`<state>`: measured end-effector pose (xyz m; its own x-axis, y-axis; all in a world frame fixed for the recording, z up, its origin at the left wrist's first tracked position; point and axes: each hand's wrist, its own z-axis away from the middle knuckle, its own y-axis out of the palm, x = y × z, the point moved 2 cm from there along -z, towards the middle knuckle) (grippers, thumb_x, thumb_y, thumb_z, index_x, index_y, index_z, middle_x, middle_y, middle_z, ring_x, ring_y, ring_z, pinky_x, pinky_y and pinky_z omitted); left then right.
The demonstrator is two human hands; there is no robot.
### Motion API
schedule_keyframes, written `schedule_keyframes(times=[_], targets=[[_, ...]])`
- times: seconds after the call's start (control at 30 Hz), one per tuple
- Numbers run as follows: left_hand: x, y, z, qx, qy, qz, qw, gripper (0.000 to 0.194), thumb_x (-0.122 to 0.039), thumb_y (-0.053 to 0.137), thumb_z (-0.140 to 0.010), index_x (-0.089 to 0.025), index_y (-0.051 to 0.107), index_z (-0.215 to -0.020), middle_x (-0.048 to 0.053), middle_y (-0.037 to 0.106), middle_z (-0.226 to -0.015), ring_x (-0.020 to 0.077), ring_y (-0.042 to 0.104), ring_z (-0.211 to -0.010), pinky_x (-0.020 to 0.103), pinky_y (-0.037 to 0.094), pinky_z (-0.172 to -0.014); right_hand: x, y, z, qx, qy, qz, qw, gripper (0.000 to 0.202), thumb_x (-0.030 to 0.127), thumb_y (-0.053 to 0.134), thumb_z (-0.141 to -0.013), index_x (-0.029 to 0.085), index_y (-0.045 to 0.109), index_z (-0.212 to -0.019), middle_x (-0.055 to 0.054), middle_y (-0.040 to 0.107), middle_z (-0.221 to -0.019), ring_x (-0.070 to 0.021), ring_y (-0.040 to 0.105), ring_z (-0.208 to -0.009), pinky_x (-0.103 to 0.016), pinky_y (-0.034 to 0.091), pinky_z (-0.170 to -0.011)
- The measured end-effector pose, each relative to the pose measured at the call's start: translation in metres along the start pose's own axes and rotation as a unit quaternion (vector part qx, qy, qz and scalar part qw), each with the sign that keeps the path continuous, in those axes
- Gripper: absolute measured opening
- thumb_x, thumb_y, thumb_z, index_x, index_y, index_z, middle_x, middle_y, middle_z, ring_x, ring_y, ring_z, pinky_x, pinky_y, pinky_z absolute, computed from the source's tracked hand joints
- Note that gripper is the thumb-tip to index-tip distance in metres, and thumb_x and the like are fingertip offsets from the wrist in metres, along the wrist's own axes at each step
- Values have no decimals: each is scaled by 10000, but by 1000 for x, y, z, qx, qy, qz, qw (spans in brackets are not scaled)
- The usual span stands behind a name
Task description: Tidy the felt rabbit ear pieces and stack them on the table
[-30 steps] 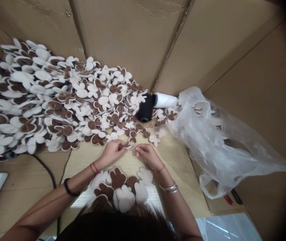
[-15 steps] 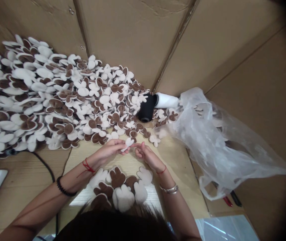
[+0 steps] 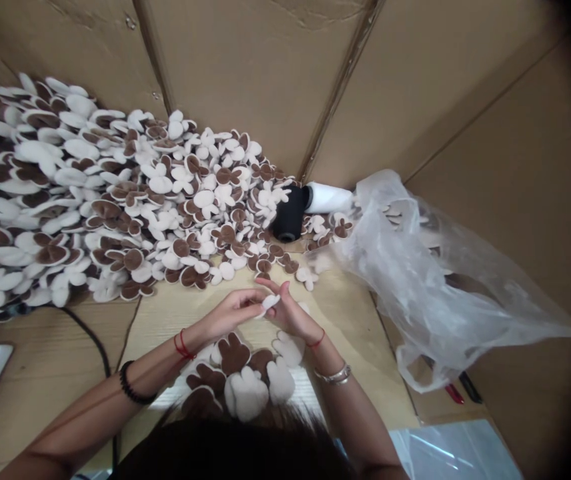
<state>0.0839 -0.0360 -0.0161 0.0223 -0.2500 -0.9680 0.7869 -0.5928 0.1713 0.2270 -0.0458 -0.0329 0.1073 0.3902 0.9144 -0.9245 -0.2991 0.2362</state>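
Observation:
My left hand (image 3: 233,312) is closed, pinching a small white plush bunny-shaped piece (image 3: 269,303) between thumb and fingers. Against that piece, my right hand (image 3: 293,312) lies with its fingers stretched out and its thumb apart, pointing up and to the left. Part of the piece is hidden between the two hands. Just below the hands, several bunny-shaped pieces lie close together, among them a brown-faced piece (image 3: 234,353) and a white-backed piece (image 3: 246,393). Hair at the bottom edge covers part of this group.
A large heap of brown and white plush pieces (image 3: 90,193) fills the left and back. A black thread cone (image 3: 288,217) and a white thread cone (image 3: 330,198) lie beside it. At right are a clear plastic bag (image 3: 390,260) and red-handled tool (image 3: 454,393). Cardboard walls (image 3: 245,67) enclose the back.
My left hand has moved right and slightly down with the plush piece. My right hand's fingers have straightened and now meet the piece. The whole view has shifted slightly.

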Motion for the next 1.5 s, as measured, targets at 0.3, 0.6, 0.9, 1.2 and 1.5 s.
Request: schedule_keyframes(times=[0.3,0.6,0.9,1.2,1.5], targets=[[11,-13,-6,-128,4,132,983,201,-288,672,-718,-130,672,-843,36,669,-832,138,569,-799,261,406,-782,1,-4,-8,-102,-98,25,990,438,569,730,-626,163,589,-713,58,397,-529,-66,280,-485,-219,221,-464],[13,-27,-9,-238,23,-16,971,215,-308,700,-683,-123,653,-783,19,657,-748,136,576,-693,251,431,-696,2,4,-1,-155,-133,11,979,320,454,743,-631,151,659,-691,25,512,-524,-70,358,-477,-222,289,-467],[12,-9,-3,-234,40,-40,971,240,-334,703,-669,-131,660,-790,53,692,-810,169,627,-745,285,499,-719,-9,10,-4,-245,-182,117,945,265,402,659,-726,141,653,-679,31,487,-477,-73,335,-441,-215,263,-444],[10,-17,-3,-193,28,-14,981,329,-346,772,-624,-117,684,-843,77,706,-882,192,641,-814,314,502,-788,-2,10,2,-254,-206,170,929,245,370,635,-745,145,647,-651,87,253,-448,-62,223,-443,-219,226,-449],[11,-13,-3,-141,-16,138,980,171,-261,739,-671,-118,706,-758,18,667,-717,101,553,-665,215,406,-657,-2,6,-4,-150,-166,90,971,287,432,663,-726,157,601,-675,34,473,-530,-80,344,-477,-219,266,-471]])
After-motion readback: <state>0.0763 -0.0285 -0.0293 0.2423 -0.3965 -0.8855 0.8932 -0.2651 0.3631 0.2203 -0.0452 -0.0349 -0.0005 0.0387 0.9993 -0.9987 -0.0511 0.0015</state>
